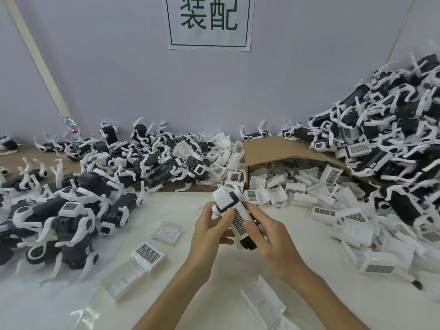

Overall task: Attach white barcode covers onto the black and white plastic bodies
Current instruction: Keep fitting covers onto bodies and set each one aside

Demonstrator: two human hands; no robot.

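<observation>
Over the table (pixel 226 294), left grip (pixel 209 231) and right grip (pixel 269 236) clamped round one body (pixel 225 200) (barcode cover (pixel 239 221) uppermost)

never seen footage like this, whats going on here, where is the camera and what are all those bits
There is no machine here. The single picture comes from a camera worn on a person's head, looking down at their own hands. The left hand and right hand together grip a black and white plastic body, with a white barcode cover lying along it under the thumbs. Loose covers lie on the white table, and more spill from a cardboard box. One heap of bodies sits at the left, another heap at the right.
</observation>
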